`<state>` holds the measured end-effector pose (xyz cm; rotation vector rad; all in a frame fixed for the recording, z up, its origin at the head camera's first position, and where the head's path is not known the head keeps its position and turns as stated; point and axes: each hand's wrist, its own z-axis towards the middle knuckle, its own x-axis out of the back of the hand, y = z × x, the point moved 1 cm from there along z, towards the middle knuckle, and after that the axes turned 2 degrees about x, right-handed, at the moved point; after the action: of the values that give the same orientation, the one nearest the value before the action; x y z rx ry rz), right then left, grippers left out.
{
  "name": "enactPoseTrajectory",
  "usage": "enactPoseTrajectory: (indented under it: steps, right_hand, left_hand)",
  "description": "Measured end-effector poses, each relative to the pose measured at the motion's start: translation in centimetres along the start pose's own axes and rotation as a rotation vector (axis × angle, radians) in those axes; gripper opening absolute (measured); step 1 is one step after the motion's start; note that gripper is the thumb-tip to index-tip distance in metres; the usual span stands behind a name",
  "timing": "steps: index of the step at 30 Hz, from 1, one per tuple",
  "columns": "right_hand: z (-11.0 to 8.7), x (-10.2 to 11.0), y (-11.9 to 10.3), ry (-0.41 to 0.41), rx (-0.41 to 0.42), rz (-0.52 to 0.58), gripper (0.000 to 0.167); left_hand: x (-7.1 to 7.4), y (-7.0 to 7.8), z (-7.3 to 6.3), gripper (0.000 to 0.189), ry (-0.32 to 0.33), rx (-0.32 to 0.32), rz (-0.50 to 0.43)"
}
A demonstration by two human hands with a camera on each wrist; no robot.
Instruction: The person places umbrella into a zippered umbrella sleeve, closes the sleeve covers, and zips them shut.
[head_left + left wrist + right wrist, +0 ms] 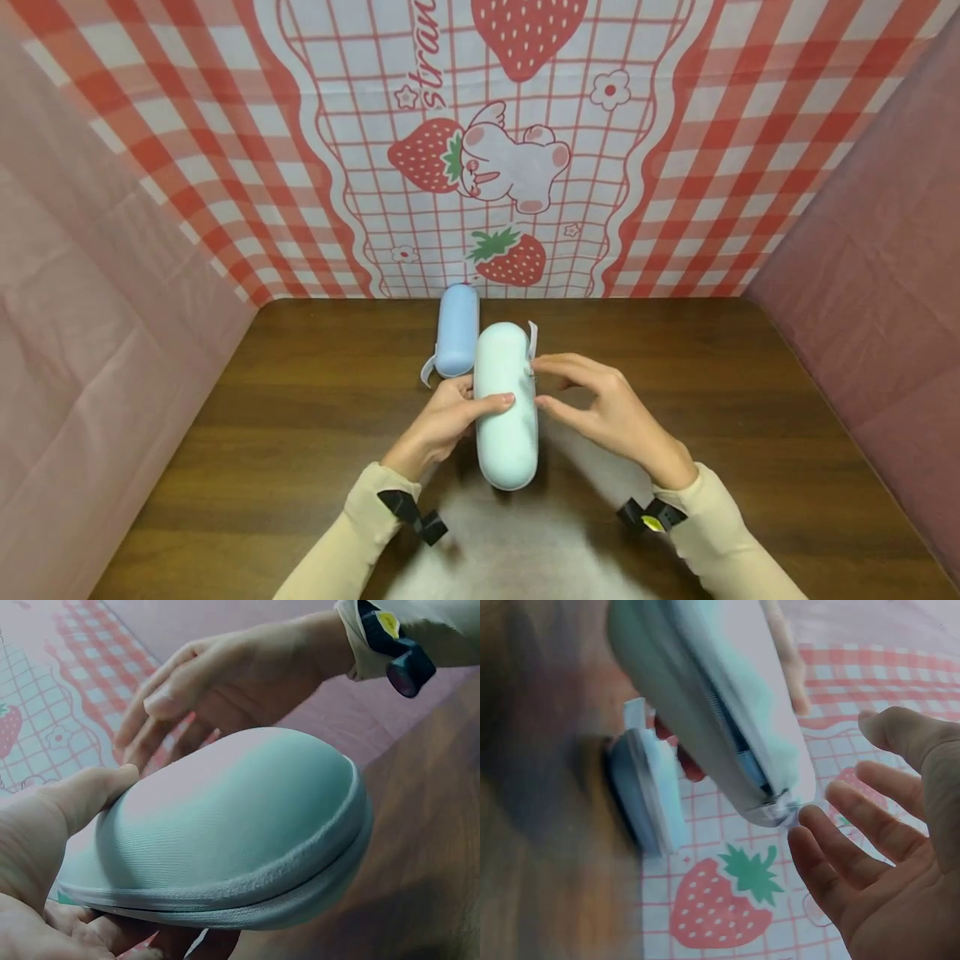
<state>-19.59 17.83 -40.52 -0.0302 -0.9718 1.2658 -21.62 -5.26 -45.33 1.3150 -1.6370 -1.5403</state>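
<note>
My left hand (pixel 447 417) grips a mint-green zippered case (pixel 507 446) around its middle, with the thumb on top and the fingers underneath. The case is long with rounded ends and is held up over the table. In the right wrist view the zipper (pixel 727 724) shows a dark gap, with something blue inside it. A zipper pull (pixel 781 804) sits at the far end of that gap. My right hand (pixel 603 404) is beside the case's right side, fingers extended and apart, with fingertips close by the zipper pull.
A light blue zippered case (pixel 457 329) with a strap (pixel 428 371) lies on the brown wooden table (pixel 712 400), just behind my left hand. A strawberry-patterned cloth (pixel 525 192) hangs at the back. Pink cloth walls (pixel 862 250) stand at both sides.
</note>
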Motion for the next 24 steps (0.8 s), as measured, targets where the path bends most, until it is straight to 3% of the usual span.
enactPoseTrajectory:
  steps: [5,11,19,24]
  right_hand:
    - [0.9,0.1,-0.4,0.024,-0.029,-0.030,0.057]
    - [1.2,-0.1,-0.4,0.082,-0.065,-0.022,0.071]
    - [1.2,-0.2,0.0,0.155,-0.057,0.126,0.069]
    - [1.3,-0.7,-0.1,0.161,-0.019,0.179,0.062]
  left_hand:
    - [0.6,0.0,0.2,0.058,0.005,-0.029,0.006]
    - [1.0,0.5,-0.1,0.060,-0.031,-0.012,-0.002]
    - [1.3,0.9,-0.3,0.059,-0.065,-0.017,-0.152]
    - [1.5,1.2,-0.6,0.061,-0.087,-0.037,-0.177]
